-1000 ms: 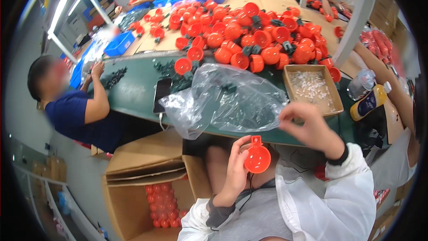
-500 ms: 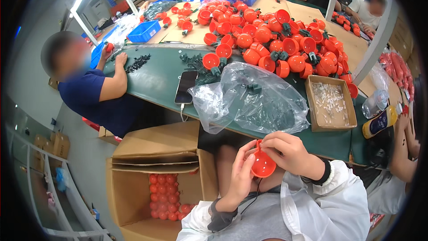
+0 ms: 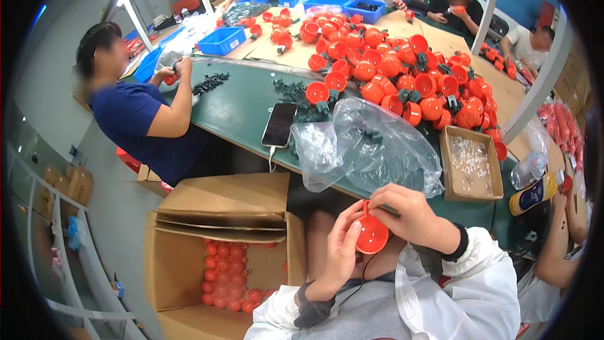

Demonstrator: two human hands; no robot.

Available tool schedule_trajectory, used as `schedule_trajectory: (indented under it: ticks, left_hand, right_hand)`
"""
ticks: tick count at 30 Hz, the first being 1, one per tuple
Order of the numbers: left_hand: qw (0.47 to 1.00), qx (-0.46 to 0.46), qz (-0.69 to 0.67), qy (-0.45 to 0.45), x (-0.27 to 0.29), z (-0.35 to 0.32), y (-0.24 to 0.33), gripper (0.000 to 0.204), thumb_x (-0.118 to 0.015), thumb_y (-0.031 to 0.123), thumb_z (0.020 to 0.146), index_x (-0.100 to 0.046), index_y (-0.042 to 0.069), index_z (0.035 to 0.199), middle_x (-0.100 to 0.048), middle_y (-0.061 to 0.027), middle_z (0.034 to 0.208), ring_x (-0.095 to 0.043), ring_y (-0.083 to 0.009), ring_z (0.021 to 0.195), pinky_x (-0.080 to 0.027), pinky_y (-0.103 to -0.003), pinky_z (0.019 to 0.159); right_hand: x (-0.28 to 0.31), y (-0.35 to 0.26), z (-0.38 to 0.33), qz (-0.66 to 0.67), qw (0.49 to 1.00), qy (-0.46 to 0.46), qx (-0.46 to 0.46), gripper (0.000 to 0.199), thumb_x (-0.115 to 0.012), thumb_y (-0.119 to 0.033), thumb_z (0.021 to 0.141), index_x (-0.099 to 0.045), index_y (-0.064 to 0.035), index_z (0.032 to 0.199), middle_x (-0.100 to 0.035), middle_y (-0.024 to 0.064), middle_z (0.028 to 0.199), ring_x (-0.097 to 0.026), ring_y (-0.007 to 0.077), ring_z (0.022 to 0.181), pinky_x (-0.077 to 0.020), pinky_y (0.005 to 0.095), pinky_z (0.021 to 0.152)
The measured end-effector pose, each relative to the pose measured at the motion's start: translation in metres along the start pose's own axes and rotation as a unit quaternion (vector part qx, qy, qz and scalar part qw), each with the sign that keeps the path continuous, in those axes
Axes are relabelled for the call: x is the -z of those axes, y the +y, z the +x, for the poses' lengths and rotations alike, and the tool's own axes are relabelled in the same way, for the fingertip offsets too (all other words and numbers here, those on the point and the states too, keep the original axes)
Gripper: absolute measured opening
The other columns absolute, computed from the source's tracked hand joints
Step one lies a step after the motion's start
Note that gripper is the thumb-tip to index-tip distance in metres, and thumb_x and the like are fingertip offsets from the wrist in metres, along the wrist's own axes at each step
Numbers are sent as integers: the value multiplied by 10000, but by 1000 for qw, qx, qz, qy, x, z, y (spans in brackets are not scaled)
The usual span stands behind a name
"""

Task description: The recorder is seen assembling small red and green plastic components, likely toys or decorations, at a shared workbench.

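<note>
A small red plastic cup [image 3: 372, 237] with a narrow neck is held up in front of my body, its round hollow facing me. My left hand [image 3: 341, 247] grips it from the left side, thumb and fingers against the rim and neck. The fingers of my right hand [image 3: 409, 215] are pinched at the neck from the right; whether they hold a smaller part there is hidden. Just beyond my hands lies a clear plastic bag [image 3: 393, 154] with a few dark green fittings in it. A shallow carton of small white parts [image 3: 445, 170] stands to its right.
A large heap of red cups with dark green fittings [image 3: 402, 75] covers the table's middle. A phone [image 3: 280, 124] on a cable lies left of the bag. Below left, an open cardboard box [image 3: 217, 198] holds rows of red cups. Co-workers sit around; a yellow-labelled bottle [image 3: 533, 195] stands right.
The view has shifted, so the table sits slightly lower and further right. My hands keep nearly the same grip on the cup. The co-worker at left has brought both hands together around a red piece.
</note>
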State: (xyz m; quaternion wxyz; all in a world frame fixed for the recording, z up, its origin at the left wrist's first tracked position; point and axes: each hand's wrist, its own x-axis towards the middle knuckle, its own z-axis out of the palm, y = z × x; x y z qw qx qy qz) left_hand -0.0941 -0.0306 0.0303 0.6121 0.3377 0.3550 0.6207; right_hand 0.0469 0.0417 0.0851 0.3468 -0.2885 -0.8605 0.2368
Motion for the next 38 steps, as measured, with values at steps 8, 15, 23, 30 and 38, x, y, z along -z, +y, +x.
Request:
schedule_trajectory:
  ticks: [8, 15, 23, 30, 38]
  left_hand:
    - [998, -41, -16, 55, 19, 0, 2, 367, -307, 195, 960, -446, -17, 1226, -557, -107, 1129, -527, -143, 1042, -398, -263, 916]
    - [996, -30, -89, -2, 27, 1, -6, 385, -307, 200, 964, -432, -40, 1238, -535, -103, 1184, -506, -148, 1090, -360, -260, 958]
    - [994, 0, -112, -4, 35, -2, -11, 388, -304, 205, 968, -424, -24, 1257, -528, -89, 1197, -502, -124, 1088, -365, -250, 952]
    - [992, -1, -128, -13, 33, 3, -8, 393, -304, 205, 964, -426, -34, 1250, -533, -95, 1187, -509, -122, 1076, -369, -251, 947]
    - [994, 0, -102, -33, 39, 0, -2, 410, -308, 242, 953, -438, -31, 1231, -542, -106, 1171, -521, -145, 1072, -378, -269, 952]
  right_hand:
    - [2, 62, 67, -52, 986, -87, -133, 179, -638, -33, 715, -618, -30, 893, -607, 120, 935, -596, 274, 871, -474, 342, 747]
    - [-20, 161, 72, -363, 916, -119, -119, 198, -543, 22, 700, -591, -66, 871, -509, 176, 968, -548, 365, 868, -470, 420, 734]
    - [-4, 119, 70, -242, 966, -10, -84, 167, -611, 24, 681, -573, -27, 835, -530, 138, 835, -569, 294, 780, -480, 363, 658]
    - [63, 81, 88, 288, 907, 247, -182, 169, -558, -194, 874, -588, -29, 853, -570, 33, 796, -542, 70, 541, -410, 181, 386]
    - [41, 40, 48, 461, 860, 134, -173, 261, -610, -274, 843, -596, -27, 928, -603, 118, 1033, -635, 182, 712, -515, 228, 561]
